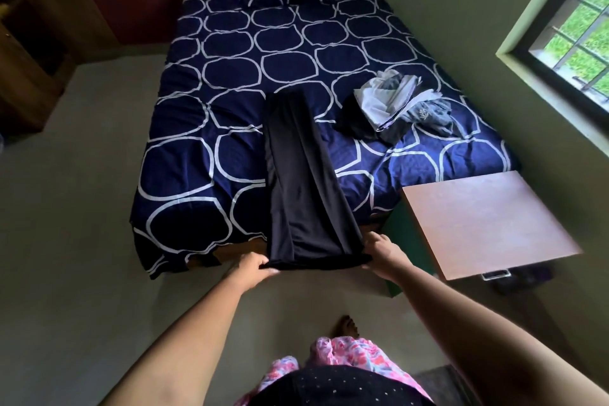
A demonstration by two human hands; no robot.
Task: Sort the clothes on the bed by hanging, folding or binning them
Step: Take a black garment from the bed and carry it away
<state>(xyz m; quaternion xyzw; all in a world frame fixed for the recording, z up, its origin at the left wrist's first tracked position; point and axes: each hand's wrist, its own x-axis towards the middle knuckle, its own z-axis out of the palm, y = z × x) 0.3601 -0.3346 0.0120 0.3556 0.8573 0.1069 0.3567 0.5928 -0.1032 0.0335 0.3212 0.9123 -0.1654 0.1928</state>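
Folding in hand: we hold the near end of the black garment [300,175] taut between both hands, just past the foot of the bed [197,82]. The rest of it lies lengthwise on the sheet, reaching about mid-bed.
Left hand [253,265]: fingers curled over the garment's near-left corner, clamped on the cloth.
Right hand [384,254]: fingers bunched on the near-right corner, pinching the edge.
Done, head view: we judge the task to be at an early or middle stage. This one garment is laid out straight, apparently ready for its first fold, and we see no finished stack, hanger or bin.
Left to do: the pile of clothes [395,105], white, grey and black pieces, sits crumpled on the window side of the bed, well apart from the garment we hold.
Hard to make out: we cannot say whether the black garment is trousers or a skirt, nor how many pieces the pile holds.
Cut off or hidden: the wardrobe [29,76] at the left edge is dark and only partly in frame. What lies under the wooden board [487,221] beside the bed's foot is mostly covered.
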